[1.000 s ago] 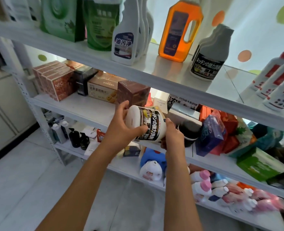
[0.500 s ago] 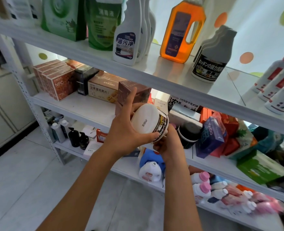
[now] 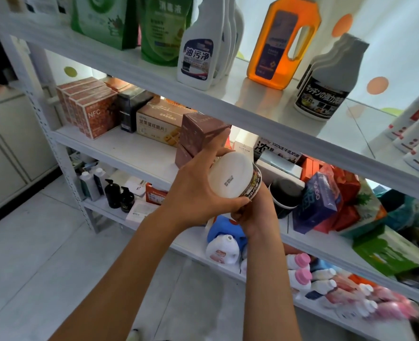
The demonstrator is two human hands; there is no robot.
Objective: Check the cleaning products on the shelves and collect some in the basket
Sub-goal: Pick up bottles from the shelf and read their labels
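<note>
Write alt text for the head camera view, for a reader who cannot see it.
Both hands hold a white bottle tipped so its flat base faces the camera: the left hand wraps its side, the right hand grips it from below. Behind stand white shelves stocked with an orange jug, spray bottles, green pouches and boxes.

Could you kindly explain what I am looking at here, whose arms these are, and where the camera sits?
There is no robot: a person wears one wide-angle camera on the head, looking down at their own arms. Both hands hold a grey cleaner bottle tipped so its white base faces the camera. The left hand wraps the base; the right hand grips lower down. Behind stands a white shelf unit stocked with an orange jug, white spray bottles, green pouches and boxes. No basket is visible.
</note>
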